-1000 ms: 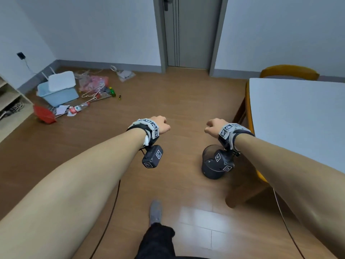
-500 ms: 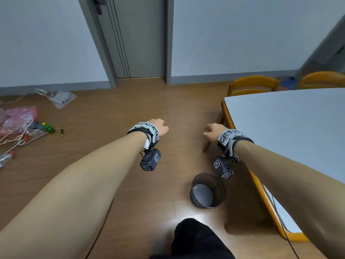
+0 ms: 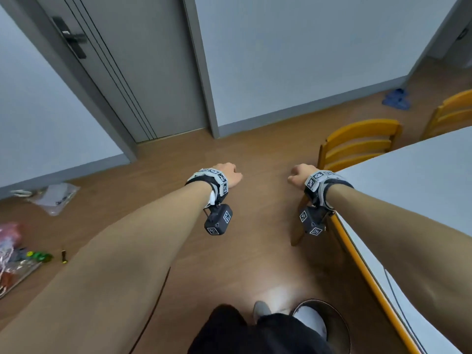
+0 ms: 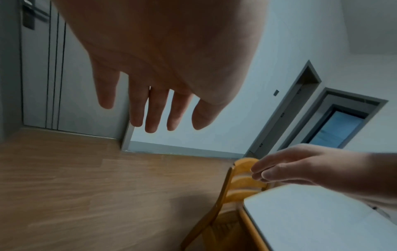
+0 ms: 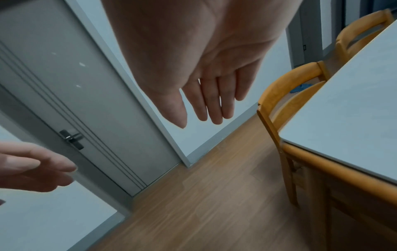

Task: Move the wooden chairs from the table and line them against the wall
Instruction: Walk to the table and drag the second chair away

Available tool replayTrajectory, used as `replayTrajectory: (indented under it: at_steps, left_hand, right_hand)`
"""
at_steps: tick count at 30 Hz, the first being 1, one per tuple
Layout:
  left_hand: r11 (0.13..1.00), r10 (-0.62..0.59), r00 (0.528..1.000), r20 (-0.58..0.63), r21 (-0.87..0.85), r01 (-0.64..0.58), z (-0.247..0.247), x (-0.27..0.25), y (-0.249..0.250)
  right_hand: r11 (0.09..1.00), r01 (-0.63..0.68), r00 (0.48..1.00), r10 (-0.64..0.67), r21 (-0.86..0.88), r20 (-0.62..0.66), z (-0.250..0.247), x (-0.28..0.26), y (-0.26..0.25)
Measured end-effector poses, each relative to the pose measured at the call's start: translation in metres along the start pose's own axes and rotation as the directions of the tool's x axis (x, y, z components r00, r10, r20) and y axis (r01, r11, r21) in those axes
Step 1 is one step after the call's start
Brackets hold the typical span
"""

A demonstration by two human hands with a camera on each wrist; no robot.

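A yellow wooden chair [image 3: 357, 144] stands pushed in at the near corner of the white table [image 3: 413, 190]; it also shows in the wrist views [image 4: 240, 185] [image 5: 285, 91]. A second wooden chair [image 3: 452, 111] stands further right along the table [image 5: 363, 28]. My left hand [image 3: 229, 173] hangs in the air over the floor, fingers straight and empty [image 4: 150, 115]. My right hand [image 3: 297, 175] floats just left of the near chair's back, fingers relaxed and holding nothing [image 5: 206, 108]. Neither hand touches a chair.
A grey door [image 3: 143, 72] and a white wall with a grey skirting [image 3: 293, 108] lie ahead. A dark waste bin [image 3: 329, 325] stands by my feet. Bags and small litter [image 3: 51, 198] lie on the wooden floor at the left; a blue cloth [image 3: 396, 98] lies by the far wall.
My view has swung right and forward: the door and the chairs came closer, the waste bin slid down to my feet. Both hands stay stretched out in front, empty.
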State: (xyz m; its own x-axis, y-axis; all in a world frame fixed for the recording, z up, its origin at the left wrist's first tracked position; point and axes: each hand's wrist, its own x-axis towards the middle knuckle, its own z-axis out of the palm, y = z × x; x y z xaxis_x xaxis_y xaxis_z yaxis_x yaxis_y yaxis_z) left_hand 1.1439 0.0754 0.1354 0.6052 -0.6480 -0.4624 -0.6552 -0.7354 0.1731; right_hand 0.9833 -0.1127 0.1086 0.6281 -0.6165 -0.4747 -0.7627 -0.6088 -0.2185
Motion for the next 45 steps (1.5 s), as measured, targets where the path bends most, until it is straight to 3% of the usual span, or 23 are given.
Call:
replayTrajectory:
  at_steps: [6, 11, 17, 21, 28, 32, 41, 45]
  left_hand:
    - [0.997, 0.068, 0.997, 0.034, 0.027, -0.069, -0.063, 0.146, 0.002]
    - [0.970, 0.206, 0.975, 0.079, 0.115, -0.215, -0.105, 0.295, 0.020]
    - [0.871, 0.376, 0.895, 0.241, 0.236, -0.430, -0.162, 0.443, 0.088]
    - [0.780, 0.460, 0.835, 0.302, 0.311, -0.543, -0.183, 0.496, 0.147]
    - [0.573, 0.621, 0.652, 0.434, 0.317, -0.756, -0.166, 0.567, 0.300]
    - [0.447, 0.650, 0.550, 0.525, 0.322, -0.835, -0.149, 0.576, 0.371]
    - [0.198, 0.693, 0.381, 0.613, 0.346, -0.917, -0.136, 0.596, 0.498]
    - [0.033, 0.671, 0.259, 0.695, 0.320, -0.947, -0.112, 0.603, 0.543]
  right_hand:
    - [0.997, -0.056, 0.998, 0.056, 0.044, 0.015, -0.053, 0.124, -0.016]
    - [0.975, -0.188, 0.982, 0.190, 0.121, -0.006, -0.086, 0.226, -0.014]
    - [0.848, -0.453, 0.886, 0.463, 0.275, 0.033, -0.135, 0.291, 0.019]
    - [0.755, -0.534, 0.825, 0.564, 0.380, 0.038, -0.156, 0.302, 0.046]
    - [0.525, -0.667, 0.675, 0.727, 0.528, 0.129, -0.152, 0.335, 0.128]
    - [0.407, -0.692, 0.616, 0.763, 0.596, 0.196, -0.153, 0.351, 0.170]
    - [0.178, -0.696, 0.480, 0.836, 0.696, 0.266, -0.166, 0.372, 0.219]
    - [0.041, -0.687, 0.399, 0.855, 0.726, 0.330, -0.161, 0.382, 0.227]
